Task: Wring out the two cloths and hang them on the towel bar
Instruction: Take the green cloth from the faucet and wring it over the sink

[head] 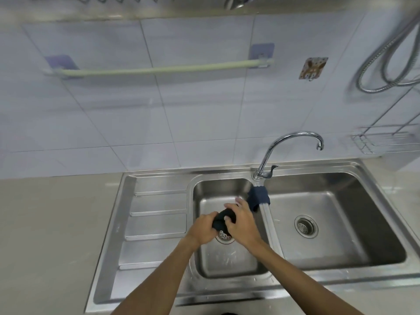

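A dark cloth [223, 220] is bunched between both my hands above the left sink basin [227, 264], over its drain. My left hand [204, 228] grips its left end and my right hand [241, 223] grips its right end. A second, dark blue cloth [258, 197] is draped over the divider between the two basins, just right of my right hand. The pale green towel bar [159, 69] is mounted on the tiled wall above, with nothing hanging on it.
A chrome tap [293, 144] rises behind the divider, spout over the right basin [329, 223]. A ribbed draining board [156, 217] lies left of the basins. A wire rack [384, 142] and a metal hose [386, 60] are on the right wall.
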